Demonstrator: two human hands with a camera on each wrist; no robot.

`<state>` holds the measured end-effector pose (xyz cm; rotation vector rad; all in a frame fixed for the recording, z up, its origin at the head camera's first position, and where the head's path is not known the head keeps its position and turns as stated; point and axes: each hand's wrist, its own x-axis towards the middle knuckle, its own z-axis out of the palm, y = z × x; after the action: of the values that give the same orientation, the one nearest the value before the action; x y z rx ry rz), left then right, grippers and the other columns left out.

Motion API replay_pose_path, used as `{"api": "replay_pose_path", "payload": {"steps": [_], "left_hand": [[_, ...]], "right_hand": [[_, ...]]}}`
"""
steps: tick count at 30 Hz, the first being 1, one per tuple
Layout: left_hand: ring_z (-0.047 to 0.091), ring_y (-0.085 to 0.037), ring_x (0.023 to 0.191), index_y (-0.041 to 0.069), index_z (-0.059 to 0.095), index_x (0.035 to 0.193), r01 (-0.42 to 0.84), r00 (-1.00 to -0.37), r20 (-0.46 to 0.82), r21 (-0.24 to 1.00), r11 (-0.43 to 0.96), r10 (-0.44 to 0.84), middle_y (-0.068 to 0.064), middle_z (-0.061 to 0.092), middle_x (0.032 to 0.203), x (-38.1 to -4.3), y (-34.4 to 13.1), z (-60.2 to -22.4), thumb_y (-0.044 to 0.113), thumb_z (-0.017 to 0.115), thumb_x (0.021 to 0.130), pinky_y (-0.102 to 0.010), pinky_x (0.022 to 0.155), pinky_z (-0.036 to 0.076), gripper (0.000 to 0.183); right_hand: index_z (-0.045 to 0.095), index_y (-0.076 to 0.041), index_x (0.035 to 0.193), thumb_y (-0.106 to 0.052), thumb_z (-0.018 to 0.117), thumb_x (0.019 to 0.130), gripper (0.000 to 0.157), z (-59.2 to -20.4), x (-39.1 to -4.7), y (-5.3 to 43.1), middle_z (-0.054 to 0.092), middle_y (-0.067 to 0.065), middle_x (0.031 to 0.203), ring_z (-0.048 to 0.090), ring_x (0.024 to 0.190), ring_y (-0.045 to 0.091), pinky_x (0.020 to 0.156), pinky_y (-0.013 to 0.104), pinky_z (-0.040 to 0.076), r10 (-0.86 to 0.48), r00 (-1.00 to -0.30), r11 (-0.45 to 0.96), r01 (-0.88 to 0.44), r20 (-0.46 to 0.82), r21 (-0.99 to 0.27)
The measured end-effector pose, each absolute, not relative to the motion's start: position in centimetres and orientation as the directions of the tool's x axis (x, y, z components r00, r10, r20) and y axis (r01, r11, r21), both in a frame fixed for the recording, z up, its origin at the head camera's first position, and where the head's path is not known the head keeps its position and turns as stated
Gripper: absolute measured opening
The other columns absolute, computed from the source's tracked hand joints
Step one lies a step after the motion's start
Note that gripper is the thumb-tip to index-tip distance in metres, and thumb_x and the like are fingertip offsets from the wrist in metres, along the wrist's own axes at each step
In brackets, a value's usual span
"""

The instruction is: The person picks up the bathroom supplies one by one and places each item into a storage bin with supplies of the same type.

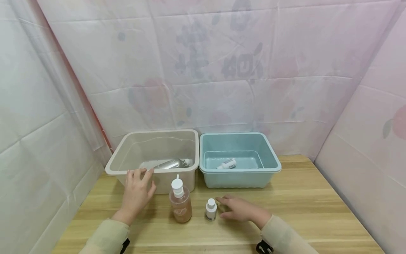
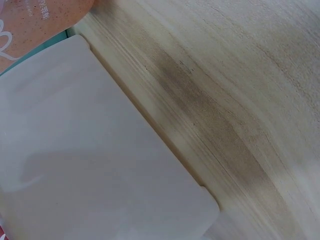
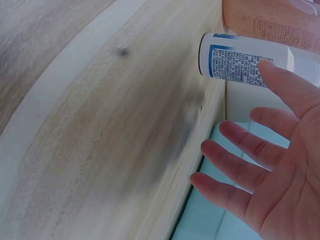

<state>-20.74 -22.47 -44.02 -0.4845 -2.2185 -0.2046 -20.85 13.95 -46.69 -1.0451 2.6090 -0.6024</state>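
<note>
At the front rim of the beige bin (image 1: 152, 172) is my left hand (image 1: 137, 190), its fingertips at the edge. Whether they press on it is hard to tell; the left wrist view shows the bin's outer wall (image 2: 100, 145) but not the hand. My right hand (image 1: 238, 209) is spread just right of a small white capped bottle (image 1: 211, 211), holding nothing. In the right wrist view the thumb of the right hand (image 3: 280, 165) overlaps the white bottle (image 3: 240, 60); contact is unclear. A pump bottle of pinkish-orange liquid (image 1: 180, 206) stands between the hands.
A light-blue bin (image 1: 241, 179) stands right of the beige one, with a small white bottle (image 1: 229, 163) lying inside. Inside the beige bin lies a clear bottle with a white cap (image 1: 172, 163). Both stand on a wooden table (image 1: 311, 204) before a hanging cloth (image 1: 219, 102).
</note>
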Motion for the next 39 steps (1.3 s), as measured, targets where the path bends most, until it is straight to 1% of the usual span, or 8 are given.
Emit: {"api": "replay_pose_path", "payload": {"steps": [11, 16, 21, 23, 28, 32, 36, 39], "left_hand": [[0.047, -0.043, 0.083, 0.0, 0.063, 0.106, 0.409, -0.584, 0.767, -0.005, 0.913, 0.265, -0.024, 0.052, 0.099, -20.7, -22.5, -44.0, 0.014, 0.063, 0.07, -0.068, 0.084, 0.037, 0.039], [0.047, -0.042, 0.085, 0.0, 0.061, 0.109, 0.414, -0.602, 0.751, 0.004, 0.91, 0.27, -0.024, 0.051, 0.101, -20.7, -22.6, -44.0, 0.017, 0.059, 0.072, -0.067, 0.086, 0.037, 0.04], [0.047, -0.042, 0.085, 0.0, 0.061, 0.109, 0.421, -0.597, 0.752, -0.003, 0.907, 0.28, -0.024, 0.051, 0.101, -20.8, -22.6, -44.0, 0.02, 0.055, 0.073, -0.066, 0.084, 0.038, 0.041], [0.047, -0.042, 0.084, 0.001, 0.061, 0.109, 0.422, -0.593, 0.756, -0.002, 0.906, 0.278, -0.024, 0.052, 0.101, -20.9, -22.6, -44.0, 0.019, 0.055, 0.073, -0.066, 0.084, 0.038, 0.041], [0.047, -0.041, 0.084, 0.001, 0.061, 0.109, 0.42, -0.597, 0.755, 0.006, 0.907, 0.272, -0.023, 0.051, 0.101, -21.0, -22.7, -43.9, 0.018, 0.056, 0.073, -0.065, 0.085, 0.038, 0.04], [0.047, -0.042, 0.083, 0.0, 0.062, 0.108, 0.422, -0.593, 0.757, 0.002, 0.907, 0.274, -0.023, 0.052, 0.101, -20.9, -22.7, -43.9, 0.017, 0.058, 0.072, -0.065, 0.084, 0.038, 0.04], [0.046, -0.041, 0.083, 0.0, 0.062, 0.108, 0.423, -0.587, 0.762, 0.0, 0.906, 0.274, -0.023, 0.052, 0.1, -20.9, -22.7, -43.9, 0.016, 0.059, 0.071, -0.065, 0.083, 0.038, 0.04], [0.046, -0.041, 0.084, 0.001, 0.061, 0.109, 0.424, -0.597, 0.754, 0.009, 0.906, 0.272, -0.023, 0.052, 0.101, -20.8, -22.7, -43.9, 0.017, 0.057, 0.072, -0.064, 0.084, 0.038, 0.04]], "right_hand": [[0.048, 0.006, 0.13, -0.032, 0.063, 0.086, 0.061, -47.3, -21.1, 13.2, 0.053, 0.02, 0.124, 0.052, 0.112, 0.033, 0.096, 0.045, 0.041, -0.721, -0.689, 0.625, -0.601, -0.074, -0.498], [0.051, 0.003, 0.128, -0.031, 0.063, 0.086, 0.055, -47.2, -21.1, 12.9, 0.054, 0.017, 0.123, 0.052, 0.113, 0.031, 0.097, 0.043, 0.041, -0.731, -0.68, 0.601, -0.609, -0.05, -0.518], [0.054, 0.002, 0.125, -0.03, 0.063, 0.087, 0.051, -47.3, -21.1, 12.9, 0.057, 0.013, 0.118, 0.054, 0.11, 0.026, 0.095, 0.039, 0.043, -0.746, -0.665, 0.574, -0.626, -0.023, -0.528], [0.056, 0.001, 0.123, -0.028, 0.063, 0.087, 0.046, -47.4, -21.2, 12.8, 0.059, 0.01, 0.114, 0.055, 0.107, 0.024, 0.094, 0.038, 0.044, -0.755, -0.656, 0.555, -0.64, 0.002, -0.531], [0.059, -0.005, 0.115, -0.026, 0.064, 0.086, 0.036, -48.2, -21.3, 12.4, 0.061, 0.003, 0.105, 0.058, 0.099, 0.019, 0.088, 0.033, 0.047, -0.761, -0.647, 0.528, -0.663, 0.052, -0.531], [0.059, -0.007, 0.117, -0.029, 0.065, 0.085, 0.04, -48.9, -21.0, 12.0, 0.061, 0.002, 0.109, 0.056, 0.103, 0.017, 0.091, 0.033, 0.046, -0.742, -0.67, 0.542, -0.623, 0.028, -0.564], [0.057, -0.009, 0.117, -0.029, 0.067, 0.084, 0.04, -49.2, -20.6, 11.4, 0.061, 0.001, 0.112, 0.055, 0.107, 0.016, 0.094, 0.036, 0.044, -0.706, -0.708, 0.518, -0.512, -0.005, -0.685], [0.057, -0.01, 0.117, -0.026, 0.067, 0.084, 0.037, -49.4, -20.5, 11.0, 0.061, -0.002, 0.11, 0.055, 0.105, 0.016, 0.092, 0.036, 0.045, -0.679, -0.734, 0.483, -0.419, -0.026, -0.768]]}}
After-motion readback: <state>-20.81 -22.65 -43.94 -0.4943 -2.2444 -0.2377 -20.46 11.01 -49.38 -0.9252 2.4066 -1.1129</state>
